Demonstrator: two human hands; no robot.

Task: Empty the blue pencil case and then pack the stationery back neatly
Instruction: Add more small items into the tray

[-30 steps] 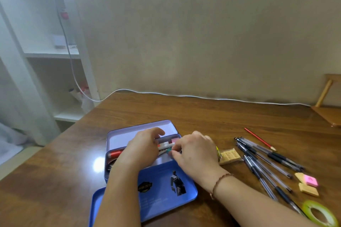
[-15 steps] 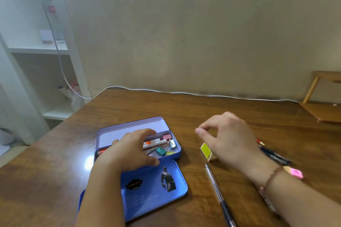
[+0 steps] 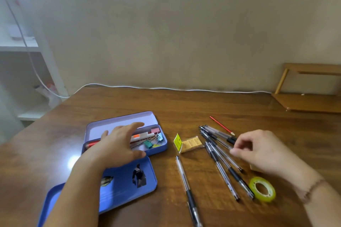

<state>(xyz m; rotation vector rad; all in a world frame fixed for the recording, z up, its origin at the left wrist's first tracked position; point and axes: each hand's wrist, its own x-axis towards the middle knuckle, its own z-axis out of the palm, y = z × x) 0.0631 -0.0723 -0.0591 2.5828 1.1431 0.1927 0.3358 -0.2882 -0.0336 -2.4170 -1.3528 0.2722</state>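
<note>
Pens (image 3: 221,155) beneath right hand (image 3: 262,153); left hand (image 3: 116,145) over case (image 3: 156,148).

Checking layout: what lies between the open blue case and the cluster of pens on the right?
In the head view, a yellow-labelled packet and one lone pen lie between the case and the pen cluster.

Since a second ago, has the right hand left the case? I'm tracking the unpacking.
Yes. The right hand moved rightward from the blue pencil case, past the yellow packet, and hovers over the pens.

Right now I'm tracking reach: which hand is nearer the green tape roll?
Right. The right hand is just above the green tape roll; the left hand is far left, over the case.
</note>
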